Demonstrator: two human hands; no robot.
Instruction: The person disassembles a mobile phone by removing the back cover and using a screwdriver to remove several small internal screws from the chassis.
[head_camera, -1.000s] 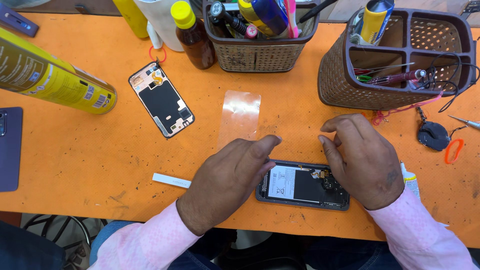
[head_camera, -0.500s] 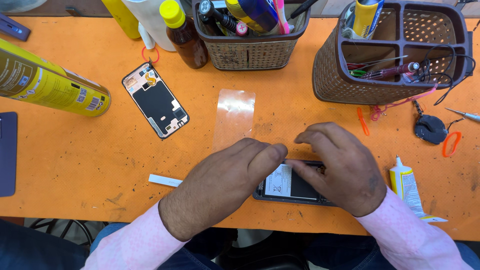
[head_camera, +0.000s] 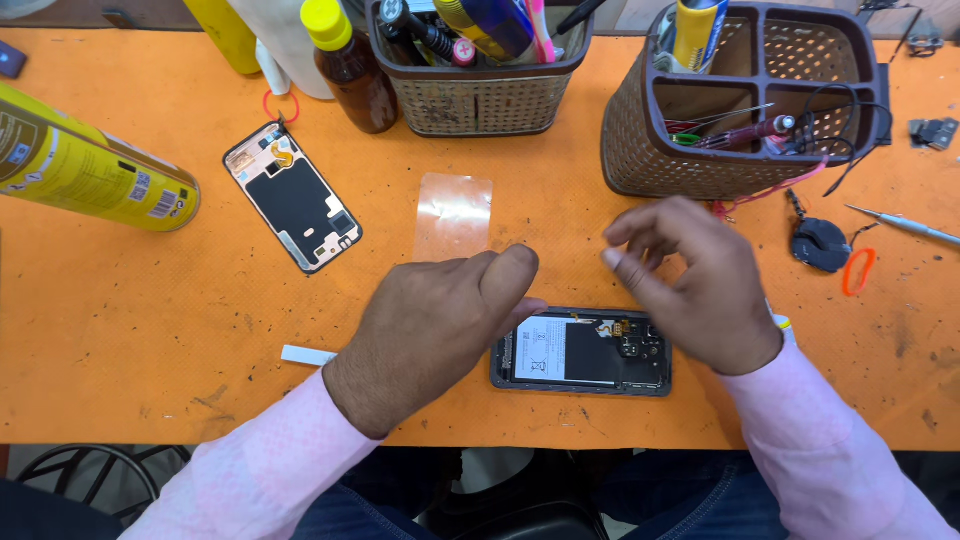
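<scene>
Your left hand (head_camera: 430, 335) sits knuckles-up on the orange tabletop (head_camera: 120, 340), fingers curled under, thumb stretched right so its tip touches the left end of the opened phone (head_camera: 585, 352); can't tell whether anything is pinched underneath. Your right hand (head_camera: 695, 285) hovers above the phone's right end, fingers loosely bent and slightly spread, nothing visibly held, blurred at the fingertips. The phone lies flat near the tabletop's front edge, back off, internals up: white-labelled battery on the left, camera module and boards on the right, partly under your right hand. Just beyond your left hand lies a clear plastic film (head_camera: 455, 215), flat. Left of that, the removed back cover (head_camera: 293, 197) lies inside-up, tilted diagonally. A small white strip (head_camera: 308, 355) sits beside your left wrist. A yellow spray can (head_camera: 85, 165) lies on its side at far left. At the back edge: a brown bottle with yellow cap (head_camera: 345, 65), a woven basket (head_camera: 480, 95) packed with tools, and a brown compartment organiser (head_camera: 740, 150) holding wires and drivers. Right of your right hand: a black round part (head_camera: 822, 243), an orange ring (head_camera: 858, 270), a thin metal probe (head_camera: 905, 225).
</scene>
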